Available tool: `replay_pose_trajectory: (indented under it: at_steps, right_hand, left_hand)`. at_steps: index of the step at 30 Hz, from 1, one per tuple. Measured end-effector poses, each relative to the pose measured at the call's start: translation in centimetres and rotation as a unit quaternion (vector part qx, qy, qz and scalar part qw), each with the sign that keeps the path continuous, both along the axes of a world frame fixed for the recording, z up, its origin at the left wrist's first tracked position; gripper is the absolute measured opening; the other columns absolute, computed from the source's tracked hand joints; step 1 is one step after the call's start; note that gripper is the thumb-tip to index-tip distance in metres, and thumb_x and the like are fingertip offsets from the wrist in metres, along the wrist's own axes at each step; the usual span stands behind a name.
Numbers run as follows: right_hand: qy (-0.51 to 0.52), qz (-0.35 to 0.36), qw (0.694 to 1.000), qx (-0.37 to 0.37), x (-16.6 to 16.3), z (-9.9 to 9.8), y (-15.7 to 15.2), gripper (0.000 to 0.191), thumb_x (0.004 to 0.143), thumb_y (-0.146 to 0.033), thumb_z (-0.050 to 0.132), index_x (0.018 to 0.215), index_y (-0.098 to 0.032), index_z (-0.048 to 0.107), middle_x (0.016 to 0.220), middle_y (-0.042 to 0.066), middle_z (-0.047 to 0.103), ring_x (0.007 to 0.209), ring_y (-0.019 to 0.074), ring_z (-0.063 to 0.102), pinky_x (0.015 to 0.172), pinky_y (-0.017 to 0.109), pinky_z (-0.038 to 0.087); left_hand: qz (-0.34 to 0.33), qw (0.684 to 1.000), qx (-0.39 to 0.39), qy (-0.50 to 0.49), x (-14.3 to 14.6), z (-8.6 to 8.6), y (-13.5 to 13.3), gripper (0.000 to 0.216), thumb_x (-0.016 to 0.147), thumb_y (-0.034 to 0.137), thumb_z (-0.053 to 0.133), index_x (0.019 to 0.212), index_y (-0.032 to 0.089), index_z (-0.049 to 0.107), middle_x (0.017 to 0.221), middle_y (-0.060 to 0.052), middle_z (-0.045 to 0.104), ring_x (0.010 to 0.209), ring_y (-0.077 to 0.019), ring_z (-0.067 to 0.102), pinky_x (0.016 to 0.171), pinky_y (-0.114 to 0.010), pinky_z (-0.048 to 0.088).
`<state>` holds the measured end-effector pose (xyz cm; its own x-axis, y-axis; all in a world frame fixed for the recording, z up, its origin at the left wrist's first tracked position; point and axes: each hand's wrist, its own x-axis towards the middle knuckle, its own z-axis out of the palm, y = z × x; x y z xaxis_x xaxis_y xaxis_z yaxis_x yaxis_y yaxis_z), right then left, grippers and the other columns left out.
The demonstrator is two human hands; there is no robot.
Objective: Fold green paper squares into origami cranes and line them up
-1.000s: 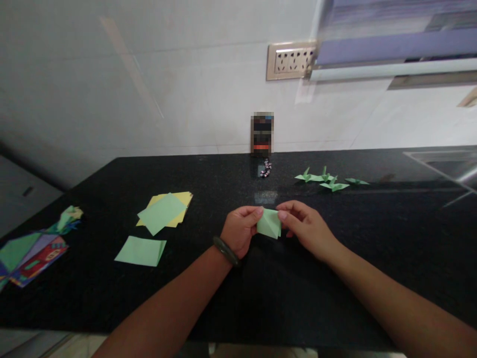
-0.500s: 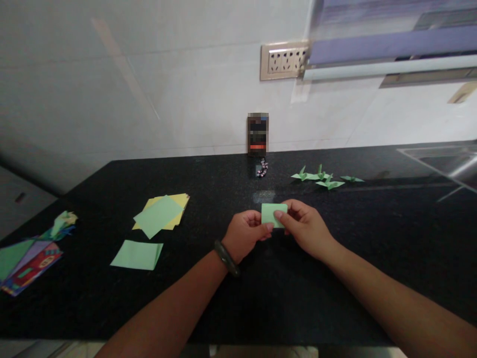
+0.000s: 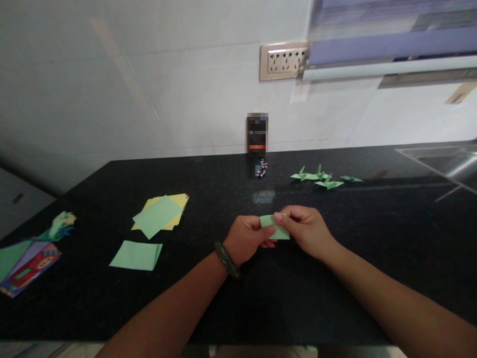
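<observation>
Both hands are pinching a small folded green paper [image 3: 275, 227] between them above the black countertop [image 3: 335, 278], the left hand [image 3: 246, 239] gripping its left edge, the right hand [image 3: 303, 229] its right.

This looks like a home kitchen used for paper craft. A polished black stone desk [image 3: 335, 278] runs along a wall of large white tiles [image 3: 186, 99] with a socket panel [image 3: 283, 61] set into it. What seems to be a steel sink edge [image 3: 447, 159] shows at far right. Coloured paper sheets [image 3: 160, 213] and small folded paper birds [image 3: 320, 178] lie on the desk.
</observation>
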<state>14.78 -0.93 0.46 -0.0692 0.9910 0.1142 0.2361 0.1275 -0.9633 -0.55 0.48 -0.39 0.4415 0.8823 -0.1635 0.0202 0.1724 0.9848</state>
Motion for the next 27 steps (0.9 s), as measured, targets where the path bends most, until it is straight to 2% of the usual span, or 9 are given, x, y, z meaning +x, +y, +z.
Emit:
replay_pose_trajectory:
  at_steps: [3,7,10,12,17,21,23,25,27]
  right_hand:
    - [-0.022,0.0,1.0,0.015,0.2,0.1,0.2,0.033,0.072,-0.043,0.058,0.054,-0.016,0.055,0.048,-0.003,0.048,0.045,0.0084,0.041,0.043,0.021,0.032]
    - [-0.018,0.021,1.0,0.011,0.0,-0.4,0.4,0.027,0.073,-0.041,0.057,0.06,-0.017,0.056,0.053,-0.002,0.05,0.049,0.0092,0.044,0.046,0.021,0.036]
    - [-0.014,0.041,0.999,-0.017,-0.2,-0.9,0.5,0.021,0.069,-0.036,0.063,0.071,-0.017,0.057,0.06,-0.002,0.055,0.051,0.0097,0.046,0.045,0.021,0.037]
    - [-0.017,0.034,0.999,-0.028,-0.3,-1.1,0.6,0.02,0.067,-0.035,0.064,0.067,-0.016,0.056,0.058,-0.002,0.053,0.05,0.0091,0.045,0.043,0.02,0.037]
    - [0.06,-0.019,0.997,-0.043,-0.2,-0.8,0.7,0.026,0.071,-0.041,0.06,0.067,-0.016,0.053,0.054,-0.004,0.051,0.046,0.0083,0.044,0.042,0.021,0.037]
    - [0.031,-0.022,0.999,-0.021,0.2,-0.5,0.7,0.025,0.072,-0.04,0.059,0.068,-0.016,0.055,0.05,-0.004,0.05,0.043,0.0079,0.042,0.041,0.021,0.034]
    - [-0.006,-0.005,1.0,-0.012,0.3,-0.3,0.6,0.024,0.072,-0.038,0.06,0.065,-0.016,0.056,0.05,-0.003,0.05,0.044,0.0081,0.043,0.042,0.021,0.033]
    - [-0.026,-0.003,1.0,-0.003,0.2,-0.3,0.4,0.022,0.071,-0.036,0.062,0.063,-0.015,0.058,0.05,-0.003,0.05,0.045,0.0081,0.043,0.043,0.021,0.033]
    - [0.0,-0.011,1.0,0.003,-0.1,-0.5,0.3,0.018,0.068,-0.033,0.065,0.066,-0.016,0.059,0.052,-0.003,0.051,0.047,0.0081,0.044,0.045,0.021,0.034]
  left_hand:
    - [0.01,0.999,0.039,0.007,0.0,-0.2,0.0,0.034,0.072,0.044,0.057,0.069,0.012,0.066,0.057,-0.004,0.062,0.054,-0.0131,0.058,0.052,-0.023,0.044]
    - [0.054,0.992,0.106,0.036,-0.3,-0.5,0.4,0.033,0.074,0.043,0.056,0.062,0.014,0.065,0.054,-0.001,0.057,0.051,-0.0112,0.05,0.051,-0.022,0.039]
    - [0.102,0.989,0.101,0.035,-0.3,-0.5,0.6,0.032,0.074,0.042,0.056,0.066,0.013,0.067,0.053,-0.001,0.056,0.051,-0.0112,0.048,0.049,-0.023,0.038]
    - [0.116,0.989,0.087,0.015,-0.3,-0.5,0.6,0.033,0.075,0.043,0.054,0.067,0.013,0.067,0.056,-0.001,0.057,0.052,-0.0114,0.049,0.05,-0.023,0.039]
    - [0.083,0.996,0.035,-0.003,0.0,-0.4,0.3,0.028,0.068,0.039,0.063,0.064,0.012,0.065,0.057,-0.003,0.06,0.054,-0.0108,0.052,0.053,-0.023,0.042]
    - [0.055,0.998,0.025,-0.015,0.1,-0.3,0.2,0.023,0.063,0.034,0.068,0.071,0.012,0.066,0.059,-0.002,0.061,0.052,-0.0096,0.052,0.049,-0.021,0.04]
    - [0.063,0.997,0.035,-0.022,0.0,-0.1,0.2,0.024,0.066,0.035,0.066,0.075,0.012,0.066,0.058,0.0,0.06,0.049,-0.0083,0.049,0.044,-0.019,0.037]
    - [0.076,0.996,0.052,-0.017,-0.1,0.1,0.2,0.024,0.069,0.036,0.063,0.07,0.011,0.066,0.052,0.001,0.056,0.044,-0.0063,0.043,0.041,-0.018,0.032]
    - [0.096,0.993,0.061,-0.014,-0.2,0.2,0.2,0.025,0.069,0.035,0.063,0.066,0.011,0.067,0.049,0.002,0.053,0.044,-0.0055,0.041,0.041,-0.018,0.031]
